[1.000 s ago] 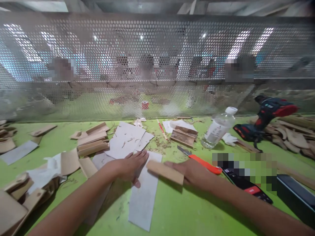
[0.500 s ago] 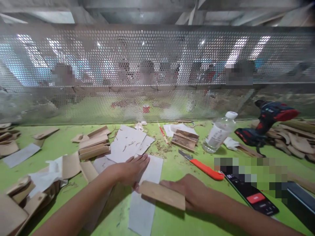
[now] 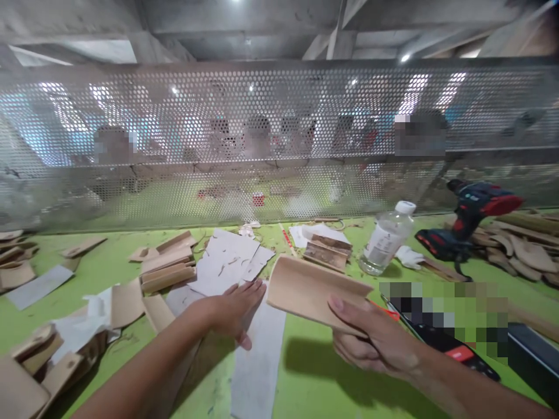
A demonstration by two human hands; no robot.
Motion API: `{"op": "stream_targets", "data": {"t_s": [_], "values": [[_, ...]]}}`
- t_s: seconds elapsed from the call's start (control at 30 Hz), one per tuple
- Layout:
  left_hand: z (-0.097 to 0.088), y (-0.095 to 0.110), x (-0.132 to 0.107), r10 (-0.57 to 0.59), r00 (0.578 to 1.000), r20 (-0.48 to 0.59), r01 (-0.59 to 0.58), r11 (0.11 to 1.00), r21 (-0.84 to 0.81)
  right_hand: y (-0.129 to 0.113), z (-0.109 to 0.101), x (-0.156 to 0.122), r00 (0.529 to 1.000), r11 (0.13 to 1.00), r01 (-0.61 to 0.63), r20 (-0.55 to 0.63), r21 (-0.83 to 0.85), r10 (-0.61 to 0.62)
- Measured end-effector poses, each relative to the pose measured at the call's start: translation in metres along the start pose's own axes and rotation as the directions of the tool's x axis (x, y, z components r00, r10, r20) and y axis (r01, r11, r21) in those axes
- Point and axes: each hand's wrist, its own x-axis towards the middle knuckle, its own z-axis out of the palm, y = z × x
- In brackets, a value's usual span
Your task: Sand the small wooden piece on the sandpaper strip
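Note:
My right hand (image 3: 375, 343) grips a curved tan wooden slat (image 3: 312, 291) by its right end and holds it lifted above the green table (image 3: 314, 378), its hollow face toward me. My left hand (image 3: 236, 308) lies flat with fingers stretched out on a long grey sheet of sandpaper (image 3: 257, 366) in the middle of the table. More grey sheets (image 3: 227, 256) lie just beyond the left hand.
Stacked wooden pieces (image 3: 166, 262) and offcuts (image 3: 35, 355) lie at left. A plastic bottle (image 3: 386, 238), a red-and-black cordless drill (image 3: 471, 218), wooden parts (image 3: 519, 244) and a phone (image 3: 454, 346) lie at right. A perforated metal screen (image 3: 279, 139) closes the far edge.
My right hand has lifted the wooden slat off the sandpaper and turned it up. The slat now hides most of the orange utility knife. The left hand has stayed flat on the sheet.

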Motion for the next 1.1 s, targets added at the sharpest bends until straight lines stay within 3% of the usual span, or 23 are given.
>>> {"op": "stream_targets", "data": {"t_s": [0.13, 0.33, 0.43, 0.5, 0.53, 0.57, 0.63, 0.67, 0.7, 0.73, 0.77, 0.87, 1.1], "values": [[-0.005, 0.006, -0.002, -0.049, 0.998, 0.049, 0.051, 0.998, -0.036, 0.002, -0.001, 0.0, 0.992, 0.979, 0.036, 0.114, 0.203, -0.06], [-0.005, 0.004, -0.001, -0.013, 1.0, 0.027, 0.015, 0.998, -0.066, 0.004, 0.001, -0.002, 0.975, 0.955, 0.004, 0.213, 0.296, -0.07], [-0.001, 0.002, 0.003, -0.015, 1.0, 0.016, 0.016, 0.998, -0.06, -0.001, 0.001, -0.006, 0.985, 0.99, -0.053, 0.173, 0.129, 0.03], [0.0, 0.001, 0.004, -0.035, 0.999, 0.034, 0.036, 0.998, -0.044, -0.005, -0.002, -0.005, 0.996, 0.984, -0.056, 0.06, -0.171, 0.067], [0.001, 0.001, 0.004, -0.049, 0.998, 0.045, 0.05, 0.998, -0.04, -0.005, -0.004, -0.002, 1.0, 0.927, -0.025, 0.0, -0.375, 0.027], [0.001, 0.001, 0.004, -0.061, 0.997, 0.05, 0.063, 0.997, -0.04, -0.003, -0.008, 0.002, 0.999, 0.81, 0.017, -0.032, -0.587, -0.044], [0.0, 0.002, 0.003, -0.067, 0.997, 0.046, 0.069, 0.996, -0.051, 0.006, -0.014, 0.011, 0.985, 0.423, 0.077, 0.003, -0.903, -0.172], [-0.001, 0.002, 0.002, -0.06, 0.997, 0.041, 0.062, 0.996, -0.058, 0.011, -0.016, 0.015, 0.987, 0.232, 0.078, 0.042, -0.97, -0.153], [-0.002, 0.003, 0.001, -0.052, 0.998, 0.038, 0.054, 0.997, -0.06, 0.016, -0.017, 0.018, 0.988, 0.104, 0.113, 0.1, -0.988, -0.118], [-0.003, 0.004, 0.0, -0.043, 0.998, 0.036, 0.045, 0.997, -0.057, 0.02, -0.016, 0.019, 0.984, 0.041, 0.16, 0.156, -0.986, -0.087], [-0.004, 0.005, -0.001, -0.038, 0.999, 0.037, 0.04, 0.998, -0.05, 0.022, -0.016, 0.02, 0.977, 0.024, 0.207, 0.205, -0.978, -0.066], [-0.006, 0.008, -0.001, -0.046, 0.998, 0.044, 0.047, 0.999, -0.026, 0.019, -0.014, 0.018, 0.955, 0.08, 0.293, 0.288, -0.953, -0.068], [-0.001, 0.002, 0.0, -0.049, 0.998, 0.034, 0.05, 0.998, -0.035, 0.028, -0.031, 0.029, 0.992, 0.016, 0.094, 0.092, -0.995, -0.089]]}}
